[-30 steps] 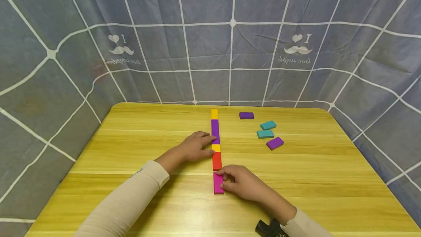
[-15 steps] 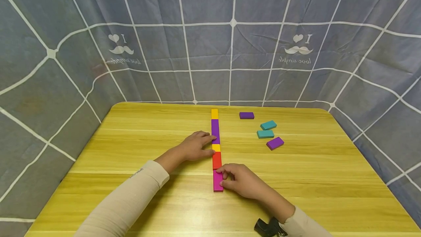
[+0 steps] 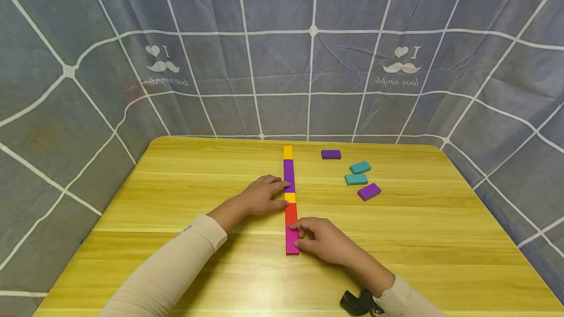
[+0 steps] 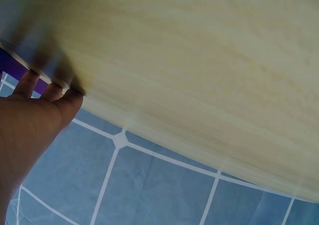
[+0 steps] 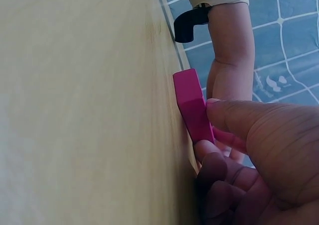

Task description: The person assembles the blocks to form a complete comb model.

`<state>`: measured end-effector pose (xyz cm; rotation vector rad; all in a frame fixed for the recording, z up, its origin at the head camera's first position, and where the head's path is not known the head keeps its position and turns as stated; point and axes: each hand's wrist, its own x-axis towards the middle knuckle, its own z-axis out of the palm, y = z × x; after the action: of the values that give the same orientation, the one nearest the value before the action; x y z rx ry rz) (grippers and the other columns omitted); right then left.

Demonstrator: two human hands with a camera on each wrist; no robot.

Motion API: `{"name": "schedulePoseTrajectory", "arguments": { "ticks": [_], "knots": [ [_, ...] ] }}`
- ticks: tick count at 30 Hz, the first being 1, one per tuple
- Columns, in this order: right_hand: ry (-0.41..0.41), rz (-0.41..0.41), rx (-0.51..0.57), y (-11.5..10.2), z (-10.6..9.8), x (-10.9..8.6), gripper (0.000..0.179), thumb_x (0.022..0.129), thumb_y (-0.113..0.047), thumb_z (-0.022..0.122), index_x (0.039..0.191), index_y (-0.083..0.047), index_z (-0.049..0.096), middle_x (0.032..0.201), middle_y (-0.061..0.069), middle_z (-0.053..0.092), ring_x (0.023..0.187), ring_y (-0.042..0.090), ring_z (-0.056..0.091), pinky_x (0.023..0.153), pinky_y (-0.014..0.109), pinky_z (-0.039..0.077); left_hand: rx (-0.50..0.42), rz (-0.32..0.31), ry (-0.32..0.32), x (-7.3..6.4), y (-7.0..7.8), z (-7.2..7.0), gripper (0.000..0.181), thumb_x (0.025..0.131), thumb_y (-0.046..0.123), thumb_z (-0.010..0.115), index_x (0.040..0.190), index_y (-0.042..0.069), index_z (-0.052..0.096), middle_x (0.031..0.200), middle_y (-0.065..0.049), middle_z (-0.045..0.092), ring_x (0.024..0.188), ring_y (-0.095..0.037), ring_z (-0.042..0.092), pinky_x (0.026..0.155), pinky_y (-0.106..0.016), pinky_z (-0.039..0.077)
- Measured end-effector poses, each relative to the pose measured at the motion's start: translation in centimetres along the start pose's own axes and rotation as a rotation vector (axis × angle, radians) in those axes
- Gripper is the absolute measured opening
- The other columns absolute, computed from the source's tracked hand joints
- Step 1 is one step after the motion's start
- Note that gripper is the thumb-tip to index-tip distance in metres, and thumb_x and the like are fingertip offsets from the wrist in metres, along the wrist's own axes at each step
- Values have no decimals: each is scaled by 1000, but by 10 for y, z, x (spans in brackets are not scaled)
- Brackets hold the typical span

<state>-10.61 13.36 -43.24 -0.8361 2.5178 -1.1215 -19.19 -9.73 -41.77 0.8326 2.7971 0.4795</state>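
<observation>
Flat rectangular blocks run in a straight line down the table in the head view: yellow [image 3: 288,152], purple [image 3: 288,170], another yellow block [image 3: 290,198], red [image 3: 291,214] and, nearest me, magenta [image 3: 292,246]. My left hand [image 3: 263,195] lies along the left side of the row, its fingertips touching the purple and lower yellow pieces. From the right, my right hand [image 3: 326,242] pinches the magenta block between thumb and fingers. That block's near end meets the thumb [image 5: 239,113] in the right wrist view. The magenta block's far end sits against the red one.
Two purple blocks [image 3: 331,154] and two teal blocks [image 3: 360,167] lie loose on the table [image 3: 418,238], right of the row. A black wrist mount [image 3: 358,303] sits by the right sleeve. Grey gridded curtains [image 3: 282,62] surround the table's back and sides.
My right hand has slid the magenta block forward, so the gap between it and the red block has shut. The left hand has stayed in place.
</observation>
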Motion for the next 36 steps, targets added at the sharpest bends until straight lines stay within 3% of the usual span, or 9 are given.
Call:
{"name": "schedulePoseTrajectory", "arguments": {
  "ticks": [10, 36],
  "knots": [
    [-10, 36, 15, -2, -1, 1, 41, 92, -17, 71, 132, -9, 61, 88, -11, 58, 62, 4, 44, 58, 22, 42, -7, -5, -5, -1, 2, -1, 61, 96, 45, 60, 150, 21, 46, 151, -13, 42, 141, -35, 33, 115, -50, 27],
    [1, 30, -9, -2, 0, -1, 40, 93, -19, 71, 130, -7, 63, 89, -8, 57, 62, 6, 42, 59, 25, 41, -9, 33, 17, 1, 0, 1, 57, 95, 43, 61, 145, 18, 51, 149, -16, 46, 140, -37, 36, 115, -50, 27]
  ]
}}
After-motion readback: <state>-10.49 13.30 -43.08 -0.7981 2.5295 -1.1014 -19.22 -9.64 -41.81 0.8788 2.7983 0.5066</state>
